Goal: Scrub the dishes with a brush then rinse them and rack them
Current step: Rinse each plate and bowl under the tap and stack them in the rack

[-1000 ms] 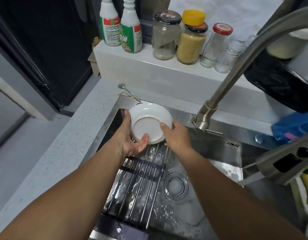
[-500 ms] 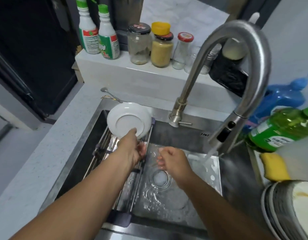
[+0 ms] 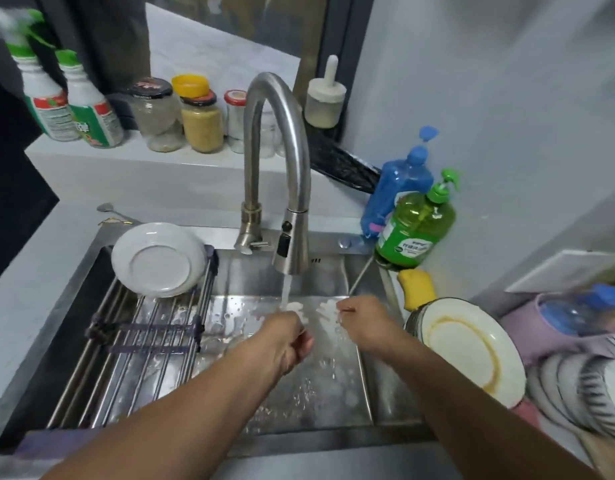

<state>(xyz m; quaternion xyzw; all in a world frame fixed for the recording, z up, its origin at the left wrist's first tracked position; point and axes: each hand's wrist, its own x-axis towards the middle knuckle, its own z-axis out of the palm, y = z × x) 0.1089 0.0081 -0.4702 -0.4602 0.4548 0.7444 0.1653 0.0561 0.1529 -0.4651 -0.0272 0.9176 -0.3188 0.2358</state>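
A pale counter (image 3: 32, 271) surrounds a steel sink (image 3: 333, 271), with spray bottles (image 3: 77, 109) and jars (image 3: 181, 116) lined on the ledge behind. At the left, a roll-up rack (image 3: 139, 341) spans the sink, and a white bowl (image 3: 158, 259) leans on its far end, underside facing the camera; a second ago both hands held this bowl there, and now neither touches it. In the middle, the faucet (image 3: 285, 161) runs a stream of water, which was not falling on the hands half a second ago. The left hand (image 3: 281, 337) has moved right from the rack to just under the stream, fingers curled loosely inward and holding nothing. The right hand (image 3: 366, 322) sits just beside it, its fingers blurred by motion and splashing water, so whether they are apart or together cannot be told. At the right, a soiled plate (image 3: 472, 348) leans on the sink's edge, with blue (image 3: 399, 188) and green (image 3: 413, 230) soap bottles and a yellow sponge (image 3: 416, 285) behind.
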